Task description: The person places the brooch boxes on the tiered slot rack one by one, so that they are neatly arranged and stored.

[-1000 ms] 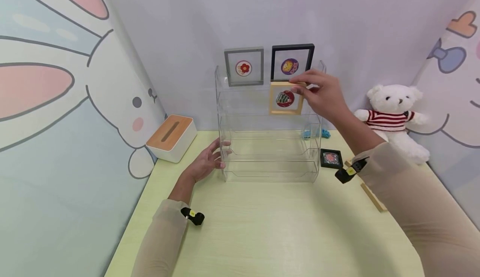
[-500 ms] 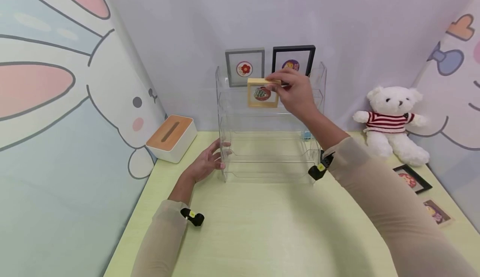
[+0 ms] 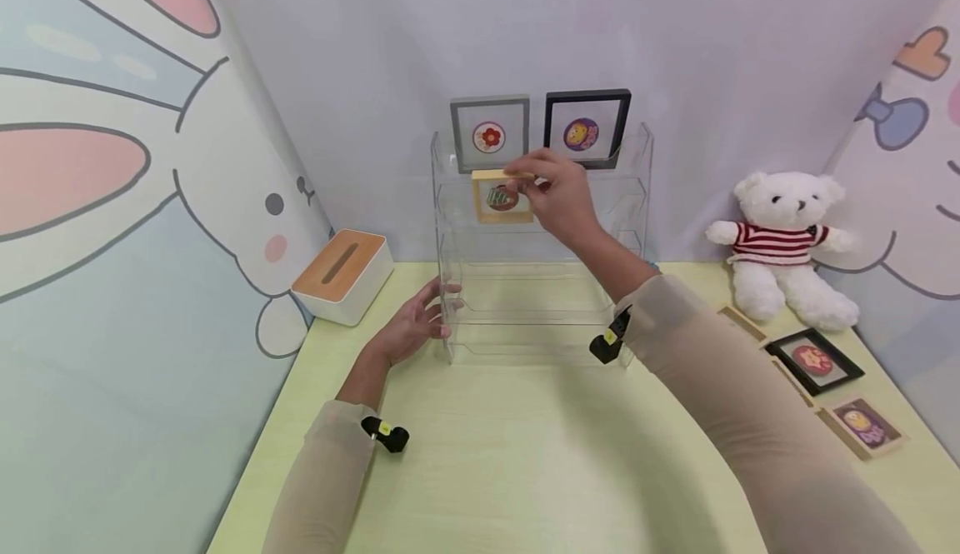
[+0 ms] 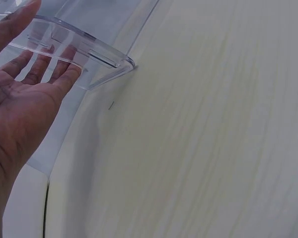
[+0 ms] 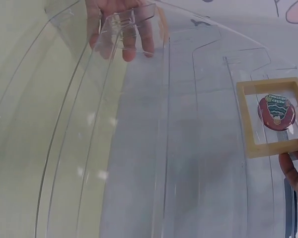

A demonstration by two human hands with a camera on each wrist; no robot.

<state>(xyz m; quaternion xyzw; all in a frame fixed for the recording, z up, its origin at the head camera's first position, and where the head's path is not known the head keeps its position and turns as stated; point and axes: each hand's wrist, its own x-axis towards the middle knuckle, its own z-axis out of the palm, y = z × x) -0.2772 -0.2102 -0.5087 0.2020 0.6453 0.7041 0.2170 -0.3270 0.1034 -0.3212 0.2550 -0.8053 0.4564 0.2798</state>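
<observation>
My right hand [image 3: 558, 197] pinches the top edge of a light-wood frame [image 3: 481, 202] with a round red Christmas badge [image 5: 276, 113] in its clear pane. It holds the frame upright before the second tier of a clear stepped acrylic rack [image 3: 543, 323]. On the top tier stand a grey frame [image 3: 490, 136] with a red-flower badge and a black frame [image 3: 582, 131] with a purple-and-yellow badge. My left hand [image 3: 408, 327] touches the rack's left side, low down. The left wrist view shows the left hand [image 4: 27, 106] with spread, fairly straight fingers against the clear panel.
At right lie a black frame [image 3: 813, 360], a wooden frame [image 3: 862, 426] and more wooden frame edges [image 3: 742, 323]. A white teddy bear [image 3: 786, 242] sits behind them. A tissue box [image 3: 343, 275] stands left of the rack on the pale table [image 3: 480, 462].
My right hand has carried the wooden frame leftward along the rack, from below the black frame to below the grey one. The left hand has stayed put. Frames at right have come into view.
</observation>
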